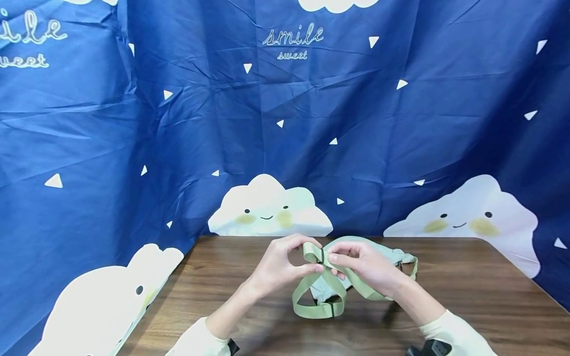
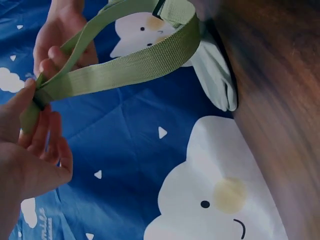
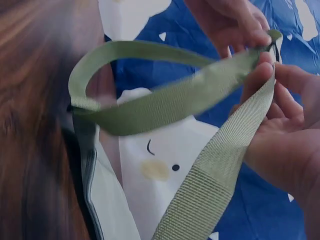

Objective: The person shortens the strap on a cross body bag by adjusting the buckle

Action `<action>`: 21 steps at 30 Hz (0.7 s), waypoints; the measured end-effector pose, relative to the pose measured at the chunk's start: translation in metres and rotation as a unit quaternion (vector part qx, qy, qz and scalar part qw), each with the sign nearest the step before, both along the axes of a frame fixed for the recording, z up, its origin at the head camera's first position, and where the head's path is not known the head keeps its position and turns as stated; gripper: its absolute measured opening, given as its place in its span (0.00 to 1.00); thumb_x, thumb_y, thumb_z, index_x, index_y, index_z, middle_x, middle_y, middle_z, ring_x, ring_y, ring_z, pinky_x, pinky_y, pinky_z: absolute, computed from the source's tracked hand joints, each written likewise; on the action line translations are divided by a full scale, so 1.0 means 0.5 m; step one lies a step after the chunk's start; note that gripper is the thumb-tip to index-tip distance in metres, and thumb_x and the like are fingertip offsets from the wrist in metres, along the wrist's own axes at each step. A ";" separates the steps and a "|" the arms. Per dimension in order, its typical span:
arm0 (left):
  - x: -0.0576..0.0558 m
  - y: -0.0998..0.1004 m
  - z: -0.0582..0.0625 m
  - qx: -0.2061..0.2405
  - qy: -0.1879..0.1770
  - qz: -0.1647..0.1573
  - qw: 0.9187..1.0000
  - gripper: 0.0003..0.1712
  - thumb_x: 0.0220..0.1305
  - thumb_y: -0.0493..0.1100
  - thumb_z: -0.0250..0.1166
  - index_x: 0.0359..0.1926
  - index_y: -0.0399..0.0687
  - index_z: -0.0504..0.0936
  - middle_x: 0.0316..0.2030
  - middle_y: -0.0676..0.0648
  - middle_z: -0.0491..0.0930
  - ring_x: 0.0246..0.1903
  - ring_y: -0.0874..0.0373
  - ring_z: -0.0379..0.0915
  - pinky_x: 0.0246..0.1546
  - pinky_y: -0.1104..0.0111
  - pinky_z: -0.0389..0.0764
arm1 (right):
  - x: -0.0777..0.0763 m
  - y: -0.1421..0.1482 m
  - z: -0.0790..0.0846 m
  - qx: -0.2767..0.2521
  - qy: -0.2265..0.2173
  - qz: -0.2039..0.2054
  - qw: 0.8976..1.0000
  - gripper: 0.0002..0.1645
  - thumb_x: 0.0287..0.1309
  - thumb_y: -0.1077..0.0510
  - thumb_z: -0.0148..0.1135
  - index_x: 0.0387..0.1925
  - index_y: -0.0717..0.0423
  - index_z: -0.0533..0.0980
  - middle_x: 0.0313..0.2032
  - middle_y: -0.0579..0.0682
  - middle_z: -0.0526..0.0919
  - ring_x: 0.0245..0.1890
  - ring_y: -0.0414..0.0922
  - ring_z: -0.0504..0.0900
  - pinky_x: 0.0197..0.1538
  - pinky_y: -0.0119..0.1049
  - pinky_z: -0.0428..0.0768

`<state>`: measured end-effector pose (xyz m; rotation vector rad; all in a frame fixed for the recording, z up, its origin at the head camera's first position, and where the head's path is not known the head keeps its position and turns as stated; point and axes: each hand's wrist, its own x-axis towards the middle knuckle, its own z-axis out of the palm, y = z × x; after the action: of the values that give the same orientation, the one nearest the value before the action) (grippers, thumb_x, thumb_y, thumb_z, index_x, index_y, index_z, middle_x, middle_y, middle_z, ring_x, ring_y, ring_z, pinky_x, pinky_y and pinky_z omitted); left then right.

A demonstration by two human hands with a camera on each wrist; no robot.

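Both grips (image 1: pixel 273 263) (image 1: pixel 366 262) pinching strap (image 2: pixel 120 78), table edge (image 1: pixel 441 239) beyond

Here's my left hand (image 1: pixel 280 262), thumb and fingers gripping the green strap (image 1: pixel 309 312) right by a dark slider (image 1: pixel 321 255), and there's my right hand (image 1: pixel 364 263) pinching it just across! A loop of it droops below my fingers. A pale bag (image 1: pixel 394 254) sits partly behind my right hand, brown wooden table (image 1: pixel 472 287) underneath, blue cloud-print cloth (image 1: pixel 311 109) beyond!
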<state>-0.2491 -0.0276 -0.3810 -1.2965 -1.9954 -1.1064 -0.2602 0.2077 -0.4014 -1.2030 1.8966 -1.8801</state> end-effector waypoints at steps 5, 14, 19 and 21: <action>-0.008 0.007 -0.011 -0.011 0.007 -0.018 1.000 0.22 0.47 0.47 0.74 0.45 0.55 0.79 0.39 0.62 0.77 0.41 0.67 0.73 0.44 0.70 0.73 | 0.011 -0.014 0.003 0.020 -0.033 -0.029 0.999 0.16 0.67 0.57 0.50 0.39 0.68 0.75 0.26 0.61 0.75 0.24 0.47 0.72 0.27 0.36 0.73; -0.020 0.016 -0.022 -0.016 0.015 0.001 1.000 0.27 0.44 0.42 0.76 0.48 0.49 0.77 0.37 0.56 0.79 0.35 0.62 0.76 0.39 0.72 0.75 | 0.030 -0.017 0.028 -0.008 -0.086 -0.072 0.994 0.15 0.63 0.55 0.54 0.36 0.67 0.74 0.27 0.56 0.75 0.34 0.49 0.74 0.34 0.32 0.75; -0.022 0.008 -0.023 -0.032 -0.004 -0.004 0.999 0.27 0.45 0.42 0.75 0.48 0.48 0.77 0.34 0.54 0.80 0.34 0.60 0.77 0.40 0.73 0.75 | 0.036 0.002 0.047 -0.074 -0.113 -0.043 0.990 0.11 0.67 0.57 0.48 0.38 0.61 0.74 0.28 0.52 0.75 0.31 0.46 0.74 0.33 0.32 0.73; -0.023 0.003 -0.021 -0.048 -0.008 0.006 0.999 0.25 0.46 0.44 0.75 0.47 0.50 0.77 0.34 0.56 0.79 0.34 0.64 0.76 0.40 0.75 0.74 | 0.036 0.013 0.055 -0.101 -0.106 -0.036 0.989 0.12 0.68 0.59 0.44 0.37 0.59 0.74 0.28 0.52 0.75 0.30 0.45 0.73 0.35 0.33 0.72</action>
<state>-0.2609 -0.0263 -0.3917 -1.3254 -2.0872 -1.0302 -0.2423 0.2141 -0.3737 -0.9512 1.6936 -2.1847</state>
